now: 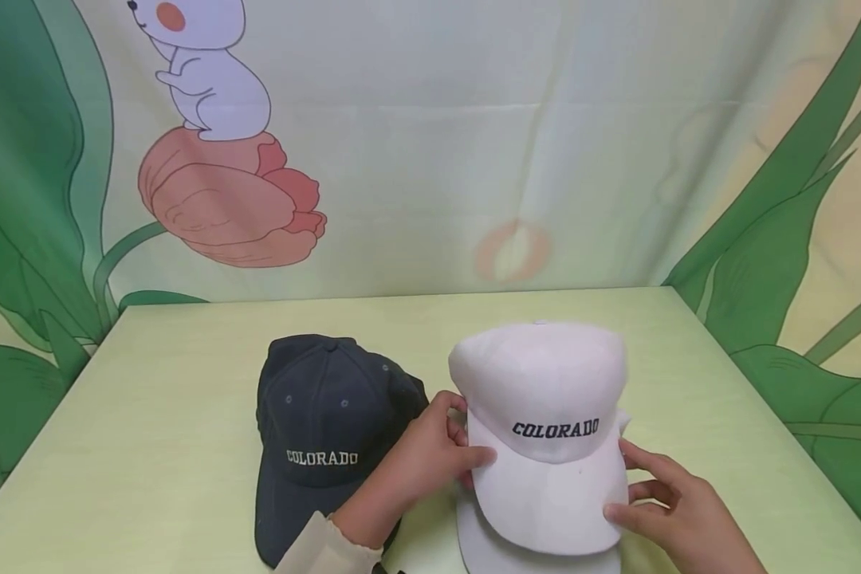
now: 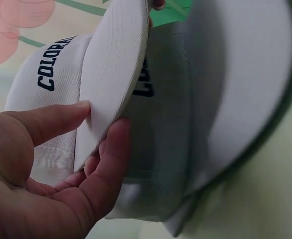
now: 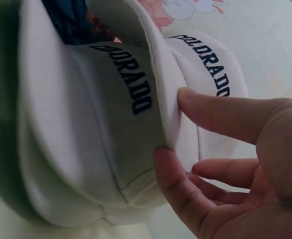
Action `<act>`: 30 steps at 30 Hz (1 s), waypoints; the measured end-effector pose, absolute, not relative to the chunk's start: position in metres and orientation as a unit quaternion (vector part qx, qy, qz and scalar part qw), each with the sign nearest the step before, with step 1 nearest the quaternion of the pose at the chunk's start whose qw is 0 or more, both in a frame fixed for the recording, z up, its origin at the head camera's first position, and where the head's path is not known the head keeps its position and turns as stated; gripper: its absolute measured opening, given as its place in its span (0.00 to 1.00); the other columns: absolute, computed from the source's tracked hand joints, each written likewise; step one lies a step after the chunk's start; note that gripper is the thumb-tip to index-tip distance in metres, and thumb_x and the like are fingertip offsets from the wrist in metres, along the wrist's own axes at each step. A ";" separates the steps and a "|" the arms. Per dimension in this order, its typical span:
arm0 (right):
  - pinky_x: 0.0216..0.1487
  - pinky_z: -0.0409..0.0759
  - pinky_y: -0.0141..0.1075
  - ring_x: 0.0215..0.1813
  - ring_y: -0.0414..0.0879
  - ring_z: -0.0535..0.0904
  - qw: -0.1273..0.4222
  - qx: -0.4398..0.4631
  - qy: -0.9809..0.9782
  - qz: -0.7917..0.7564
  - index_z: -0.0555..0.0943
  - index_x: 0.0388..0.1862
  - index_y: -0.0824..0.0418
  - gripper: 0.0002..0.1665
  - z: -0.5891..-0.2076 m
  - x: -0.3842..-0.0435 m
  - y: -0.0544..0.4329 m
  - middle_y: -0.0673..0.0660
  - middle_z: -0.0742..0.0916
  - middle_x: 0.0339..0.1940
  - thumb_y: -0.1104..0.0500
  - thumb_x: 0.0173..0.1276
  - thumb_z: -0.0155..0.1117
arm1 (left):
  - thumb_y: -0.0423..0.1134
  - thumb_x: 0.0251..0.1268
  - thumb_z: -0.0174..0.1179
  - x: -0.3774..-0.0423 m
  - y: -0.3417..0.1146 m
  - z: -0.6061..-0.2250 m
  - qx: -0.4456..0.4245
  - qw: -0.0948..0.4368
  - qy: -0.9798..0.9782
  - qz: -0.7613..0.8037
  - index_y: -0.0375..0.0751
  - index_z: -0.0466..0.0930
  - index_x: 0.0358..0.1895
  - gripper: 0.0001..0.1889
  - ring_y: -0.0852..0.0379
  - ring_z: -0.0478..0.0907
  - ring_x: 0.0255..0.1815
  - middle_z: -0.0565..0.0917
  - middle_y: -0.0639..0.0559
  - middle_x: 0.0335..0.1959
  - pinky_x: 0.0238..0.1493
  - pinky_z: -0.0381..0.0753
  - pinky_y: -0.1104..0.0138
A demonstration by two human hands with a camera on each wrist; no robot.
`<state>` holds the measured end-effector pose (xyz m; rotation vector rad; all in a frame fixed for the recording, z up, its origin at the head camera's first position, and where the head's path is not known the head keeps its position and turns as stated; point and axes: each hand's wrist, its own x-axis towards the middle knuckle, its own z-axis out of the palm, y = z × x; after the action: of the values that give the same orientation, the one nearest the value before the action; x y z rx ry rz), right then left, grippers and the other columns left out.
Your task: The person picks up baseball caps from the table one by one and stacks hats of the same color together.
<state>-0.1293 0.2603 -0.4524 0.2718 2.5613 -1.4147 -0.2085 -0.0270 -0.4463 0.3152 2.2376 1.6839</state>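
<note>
A white baseball cap with black "COLORADO" lettering is held by its brim, lettering toward me. My left hand pinches the left edge of that brim, thumb on top and fingers beneath. On the opposite edge, my right hand grips the brim the same way. Below it sits another white cap, mostly hidden in the head view; its brim and lettering show in the left wrist view. The right wrist view shows a further white brim under that one, so the lower caps are stacked.
Left of the white caps, a dark navy cap with white "COLORADO" lettering lies on the pale green table, partly behind my left forearm. A printed cloth backdrop with leaves, a flower and a white animal hangs behind the table.
</note>
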 end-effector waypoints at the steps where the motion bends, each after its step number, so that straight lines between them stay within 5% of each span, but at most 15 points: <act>1: 0.44 0.80 0.30 0.48 0.39 0.81 0.105 0.094 0.866 -0.480 0.62 0.75 0.54 0.52 -0.454 -0.129 0.260 0.57 0.76 0.66 0.49 0.54 0.76 | 0.35 0.53 0.71 -0.207 -0.028 -0.448 0.109 0.162 0.783 0.590 0.37 0.63 0.52 0.28 0.47 0.82 0.18 0.72 0.49 0.23 0.27 0.73 0.66; 8: 0.42 0.79 0.29 0.42 0.40 0.83 0.111 0.093 0.865 -0.481 0.64 0.74 0.54 0.52 -0.464 -0.122 0.257 0.58 0.85 0.51 0.51 0.51 0.78 | 0.34 0.52 0.71 -0.197 -0.031 -0.461 0.093 0.172 0.786 0.586 0.38 0.63 0.52 0.28 0.49 0.81 0.18 0.74 0.47 0.24 0.25 0.73 0.65; 16: 0.41 0.82 0.34 0.46 0.46 0.82 0.133 0.144 0.845 -0.498 0.64 0.74 0.53 0.57 -0.477 -0.116 0.254 0.58 0.76 0.64 0.51 0.45 0.81 | 0.33 0.51 0.71 -0.187 -0.032 -0.472 0.094 0.179 0.789 0.580 0.38 0.63 0.50 0.27 0.50 0.80 0.16 0.73 0.49 0.23 0.24 0.74 0.65; 23: 0.44 0.85 0.43 0.44 0.48 0.83 0.154 0.201 0.826 -0.503 0.63 0.75 0.57 0.60 -0.487 -0.112 0.249 0.62 0.77 0.62 0.52 0.43 0.82 | 0.33 0.51 0.71 -0.185 -0.033 -0.477 0.103 0.183 0.795 0.569 0.39 0.65 0.48 0.25 0.52 0.80 0.16 0.75 0.50 0.22 0.23 0.75 0.66; 30: 0.44 0.83 0.40 0.45 0.45 0.79 0.183 0.196 0.853 -0.447 0.62 0.74 0.60 0.61 -0.493 -0.112 0.253 0.62 0.79 0.59 0.47 0.43 0.81 | 0.33 0.50 0.71 -0.181 -0.032 -0.482 0.105 0.196 0.791 0.570 0.39 0.65 0.46 0.24 0.51 0.80 0.15 0.73 0.51 0.20 0.22 0.75 0.66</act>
<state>-0.1116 0.2526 -0.4927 0.5519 2.4078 -1.2620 -0.1810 -0.0319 -0.4819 0.2935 2.2170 1.5965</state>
